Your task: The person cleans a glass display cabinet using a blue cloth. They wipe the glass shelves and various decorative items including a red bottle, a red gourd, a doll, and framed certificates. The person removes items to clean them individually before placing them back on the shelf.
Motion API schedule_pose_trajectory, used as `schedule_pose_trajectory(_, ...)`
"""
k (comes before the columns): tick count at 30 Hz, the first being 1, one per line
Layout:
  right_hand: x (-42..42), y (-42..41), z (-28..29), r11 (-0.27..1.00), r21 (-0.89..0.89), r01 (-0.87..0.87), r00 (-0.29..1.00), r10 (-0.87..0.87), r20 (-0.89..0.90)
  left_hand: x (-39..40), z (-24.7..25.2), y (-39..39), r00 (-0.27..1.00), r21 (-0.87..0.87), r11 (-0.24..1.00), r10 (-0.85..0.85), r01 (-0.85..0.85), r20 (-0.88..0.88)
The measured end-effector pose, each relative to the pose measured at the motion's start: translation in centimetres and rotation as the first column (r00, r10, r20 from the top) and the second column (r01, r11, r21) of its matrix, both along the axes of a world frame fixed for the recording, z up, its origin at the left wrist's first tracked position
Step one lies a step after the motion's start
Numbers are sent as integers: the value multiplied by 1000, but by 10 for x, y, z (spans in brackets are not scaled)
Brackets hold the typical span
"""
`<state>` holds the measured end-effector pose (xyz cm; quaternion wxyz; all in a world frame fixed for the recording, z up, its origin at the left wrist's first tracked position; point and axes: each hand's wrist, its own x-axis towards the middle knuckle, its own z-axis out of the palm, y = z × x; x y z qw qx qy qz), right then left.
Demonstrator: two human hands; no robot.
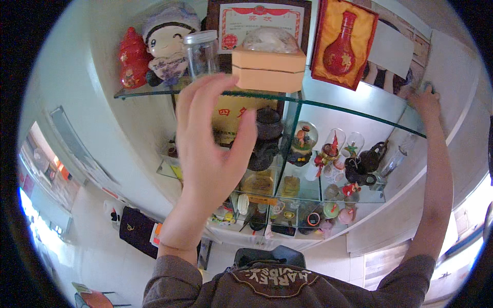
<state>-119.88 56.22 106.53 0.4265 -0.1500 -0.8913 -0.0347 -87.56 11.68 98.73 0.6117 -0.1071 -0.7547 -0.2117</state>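
My left hand point(215, 138) is raised before the top glass shelf point(339, 109), fingers curved and thumb apart, with nothing between them. Its fingertips overlap the lower left corner of a peach-coloured box point(269, 71) with a clear domed top; whether they touch is unclear. Behind the fingers stands a clear jar point(202, 54) with a silvery lid. My right hand point(425, 101) is at the shelf's far right end, by the cabinet's side wall. A small dark greenish thing point(429, 87) shows at its fingers; its grip is unclear. A red bottle point(341, 50) lies in an open, yellow-lined case left of that hand.
A red gourd-shaped ornament point(133, 61) and a doll figure point(165, 46) stand at the shelf's left. Behind the box leans a framed certificate point(262, 17). Lower glass shelves hold glass domes point(304, 136), dark teapots point(358, 171) and small ornaments. A dark bag point(136, 231) is lower left.
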Motion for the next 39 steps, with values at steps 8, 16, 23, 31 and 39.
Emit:
schedule_pose_trajectory(8,53,2,26,794,542,275,912,-38,-408,-65,21,-4,982,116,984,116,-134,150)
schedule_pose_trajectory(16,136,-132,13,637,89,-766,536,708,-460,-78,23,-16,976,200,979,-71,29,204)
schedule_pose_trajectory(23,175,-301,20,-83,223,-971,-69,995,68,-69,29,-7,944,199,978,-10,-58,329)
schedule_pose_trajectory(31,161,-354,56,139,100,-985,166,916,366,-79,23,44,863,162,874,393,-458,317)
schedule_pose_trajectory(39,110,-360,55,175,103,-979,191,965,181,-104,27,57,818,286,769,511,-573,264)
